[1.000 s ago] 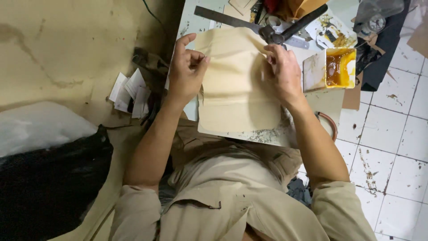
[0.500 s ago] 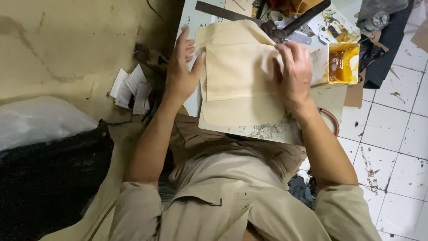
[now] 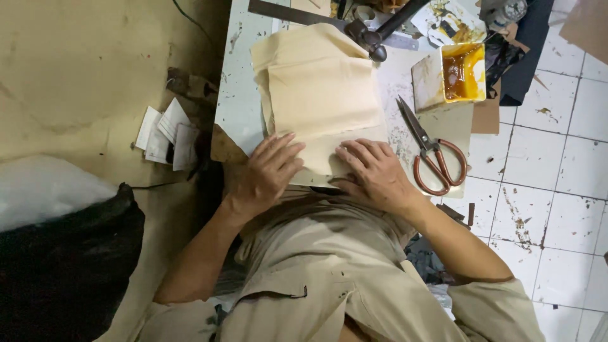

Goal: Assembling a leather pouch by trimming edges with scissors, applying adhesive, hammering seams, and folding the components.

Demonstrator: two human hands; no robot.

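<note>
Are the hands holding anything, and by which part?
Nothing is gripped: left hand and right hand press flat on the near edge of the folded cream fabric.

Matt cream cloth sheet [image 3: 320,95], metal scissors [image 3: 430,149] with glossy copper-brown handles, paint-flecked worktable [image 3: 237,107]

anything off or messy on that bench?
Mostly glue mess: the open tin beside the scissors is smeared amber inside, and the table is speckled with stains. Both hands, left and right, press flat on the folded cream sheet, which lies slightly askew.
</note>
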